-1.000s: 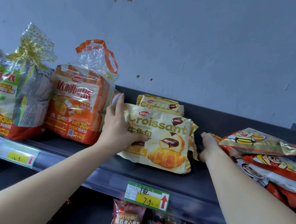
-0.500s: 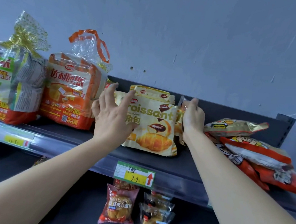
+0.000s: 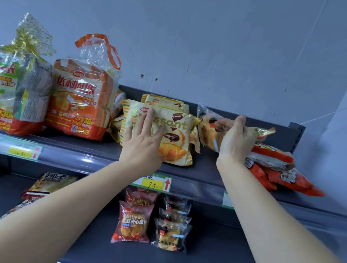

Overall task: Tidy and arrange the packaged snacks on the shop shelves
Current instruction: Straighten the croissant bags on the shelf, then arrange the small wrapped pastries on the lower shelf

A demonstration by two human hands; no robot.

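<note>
Pressing flat on the front croissant pack (image 3: 168, 130), the left hand (image 3: 144, 147) has its fingers spread apart over the printed face; it grips nothing, only leans on the pack. This pack stands upright in the middle of the upper shelf (image 3: 99, 154), w/ a second croissant pack (image 3: 167, 102) just behind it.

The right hand (image 3: 236, 143) is clamped on a clear-wrapped bun pack (image 3: 207, 126), held tilted above the shelf, between the croissant packs and the pile of red-orange snack bags (image 3: 278, 165) at the right. The thumb and fingers pinch the top part of the wrapper; the lower part of the bun pack is hidden behind the wrist.

To the left stand two tall bread bags: an orange bag (image 3: 79, 99) w/ orange handles, touching the croissant packs' side, and a green-yellow bag (image 3: 12, 88) beside it. Some small packs between the orange bag and the croissant pack are mostly hidden; I cannot tell what they are.

On the shelf edge sit a yellow price tag (image 3: 153, 182) under the left forearm and another price label (image 3: 20, 151) at left, too blurred to read. On the lower shelf (image 3: 239, 261) lie red bean bread packs (image 3: 133, 223), clear bun packs (image 3: 171, 233) and, partly covered by the left arm, a flat yellow pack (image 3: 51, 183). The frame edge cuts off the far left items.
</note>
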